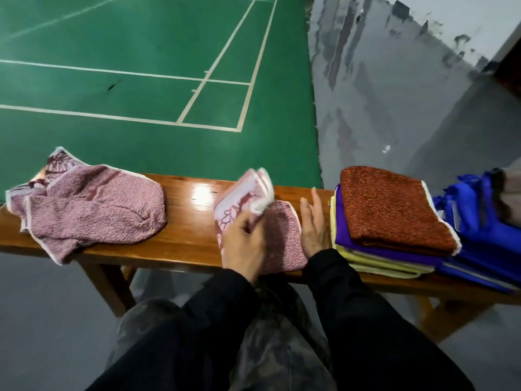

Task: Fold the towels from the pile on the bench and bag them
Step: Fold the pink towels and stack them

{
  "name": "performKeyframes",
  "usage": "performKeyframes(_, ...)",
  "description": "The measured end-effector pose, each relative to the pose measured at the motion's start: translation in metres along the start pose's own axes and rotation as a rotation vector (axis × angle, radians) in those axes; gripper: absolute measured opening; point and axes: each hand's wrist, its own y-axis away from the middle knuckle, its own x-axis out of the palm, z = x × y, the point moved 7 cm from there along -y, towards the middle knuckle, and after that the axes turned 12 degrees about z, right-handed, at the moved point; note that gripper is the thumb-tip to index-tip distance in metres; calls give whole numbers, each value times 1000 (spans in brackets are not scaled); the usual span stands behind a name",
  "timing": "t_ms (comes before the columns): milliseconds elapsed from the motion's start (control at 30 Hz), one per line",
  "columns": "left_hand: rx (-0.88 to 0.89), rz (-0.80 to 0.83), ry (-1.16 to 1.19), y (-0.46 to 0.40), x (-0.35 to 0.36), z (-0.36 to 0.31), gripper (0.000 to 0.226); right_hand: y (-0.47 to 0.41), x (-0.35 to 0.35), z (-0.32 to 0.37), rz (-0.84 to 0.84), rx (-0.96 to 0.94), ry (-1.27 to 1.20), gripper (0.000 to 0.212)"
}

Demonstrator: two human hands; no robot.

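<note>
A person's left hand (245,238) pinches the raised end of a pink, white-edged terry towel (277,235) with a leaf-pattern border, fingers curled round the cloth and lifting that flap up and over, blurred in motion. The right hand (313,224) lies beside it with fingers straight and flat, pressing the towel's right edge onto the glossy brown wooden bench (183,218) and gripping nothing. The towel's long axis runs away from the person across the bench; the lifted flap stands at its far-left corner, so the fold appears set to close rightward and toward the flat hand, which serves as the anchor. Just to the right of that hand, nearly touching it, sits a stack of folded towels (389,221), rust-red on top over purple and pale yellow. Beyond the stack lies a blue fabric bag (479,238), slumped at the bench's right end. Well apart on the left rests a crumpled pink towel (90,210) of the same pattern, not yet folded, nearer the left hand. A green court floor (141,80) stretches behind.
</note>
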Motion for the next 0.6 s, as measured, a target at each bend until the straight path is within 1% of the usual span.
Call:
performKeyframes(67, 40, 156, -272, 7, 37, 12, 30, -1, -3, 0, 8, -10, -21, 57)
performKeyframes(100, 83, 219, -358, 11, 51, 19, 35, -1, -4, -1, 11, -11, -51, 62)
performKeyframes(167, 156, 281, -463, 15, 70, 24, 41, 0, -4, -2, 9, -6, -110, 71)
performKeyframes(233, 184, 308, -558, 14, 79, 28, 44, -3, -3, -8, 19, 15, -148, 72)
performKeyframes(300, 194, 356, -705, 14, 87, 32, 47, -4, -2, -11, 23, 40, -154, 71)
performKeyframes(400, 261, 413, -1022, 25, 97, 36, 50, 0, -7, -5, -7, 59, -188, 62)
performKeyframes(467, 272, 544, -1188, 31, 104, 42, 63, -2, -9, -3, 16, 94, -188, 51)
performKeyframes(500, 297, 614, -1245, 36, 107, 44, 72, -4, -8, -3, 54, 113, -127, 51)
performKeyframes(533, 342, 674, -1265, 42, 109, 43, 76, -6, -6, -5, 96, 144, 21, 56)
performKeyframes(567, 390, 693, -1244, 50, 106, 40, 74, -3, -3, -8, 135, 196, 238, 62)
performKeyframes(600, 415, 645, -1190, 54, 96, 35, 64, -1, 0, -11, 157, 239, 456, 70)
